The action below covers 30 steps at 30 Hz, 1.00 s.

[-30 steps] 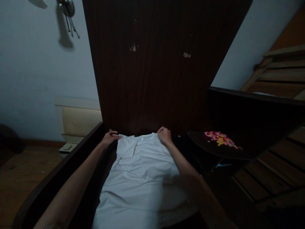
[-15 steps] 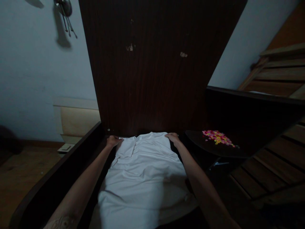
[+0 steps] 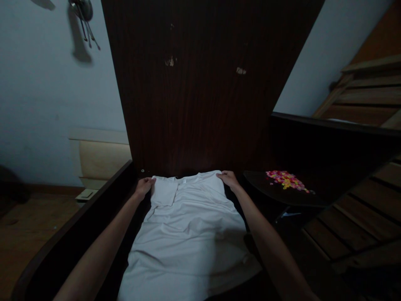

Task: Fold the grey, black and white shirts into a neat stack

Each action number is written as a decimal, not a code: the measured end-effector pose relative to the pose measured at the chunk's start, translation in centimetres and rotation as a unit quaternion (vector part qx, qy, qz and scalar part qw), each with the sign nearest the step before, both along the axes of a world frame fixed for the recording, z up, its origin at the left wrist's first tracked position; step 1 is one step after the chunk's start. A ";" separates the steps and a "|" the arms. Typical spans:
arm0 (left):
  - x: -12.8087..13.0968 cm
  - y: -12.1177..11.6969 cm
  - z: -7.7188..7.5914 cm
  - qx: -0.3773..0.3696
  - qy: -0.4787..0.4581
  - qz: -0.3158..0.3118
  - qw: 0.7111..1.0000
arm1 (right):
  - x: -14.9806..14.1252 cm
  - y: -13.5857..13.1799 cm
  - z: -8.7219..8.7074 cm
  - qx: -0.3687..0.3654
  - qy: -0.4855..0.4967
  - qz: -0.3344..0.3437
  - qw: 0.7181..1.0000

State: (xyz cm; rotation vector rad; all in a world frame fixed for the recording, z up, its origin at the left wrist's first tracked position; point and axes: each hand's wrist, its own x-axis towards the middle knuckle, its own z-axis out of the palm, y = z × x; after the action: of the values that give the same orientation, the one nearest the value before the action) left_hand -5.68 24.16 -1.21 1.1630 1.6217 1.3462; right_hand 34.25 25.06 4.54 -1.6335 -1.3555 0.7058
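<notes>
A white T-shirt point(image 3: 191, 225) lies spread on a dark surface in front of me, wrinkled through its middle, its collar end away from me. One sleeve is folded inward over the left upper part of the shirt. My left hand point(image 3: 144, 186) pinches the far left corner of the cloth. At the far right corner, my right hand point(image 3: 229, 179) grips the shirt's edge between thumb and fingers. The near end of the shirt runs out of view at the bottom.
A tall dark wooden panel point(image 3: 200, 96) rises behind the shirt. Low dark side boards point(image 3: 78, 225) flank the left. On a rounded shelf point(image 3: 260, 184) at right lie many pink and yellow petal-like pieces point(image 3: 288, 180). Wooden slats point(image 3: 363, 209) stand further right.
My left hand has moved slightly left, drawing the shirt's left corner outward. The far edge looks straighter and sits slightly higher. My right hand keeps its hold.
</notes>
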 end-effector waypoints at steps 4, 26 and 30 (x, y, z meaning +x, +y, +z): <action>-0.4 -1.1 1.9 0.011 -0.040 -0.009 0.999 | -1.3 -0.5 2.2 0.041 -0.061 -0.011 0.997; -3.2 -2.7 5.2 0.156 0.015 -0.014 0.988 | -0.3 -1.0 4.0 0.064 0.092 0.032 0.993; -3.1 -2.2 4.3 0.191 0.010 0.017 0.981 | 0.1 -0.9 3.4 0.072 0.123 0.028 0.989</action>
State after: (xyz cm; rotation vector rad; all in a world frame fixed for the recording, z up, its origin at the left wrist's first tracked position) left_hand -8.73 21.96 3.04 1.3759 1.4378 1.7254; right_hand 34.33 24.19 7.98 -1.3506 -1.2476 0.7963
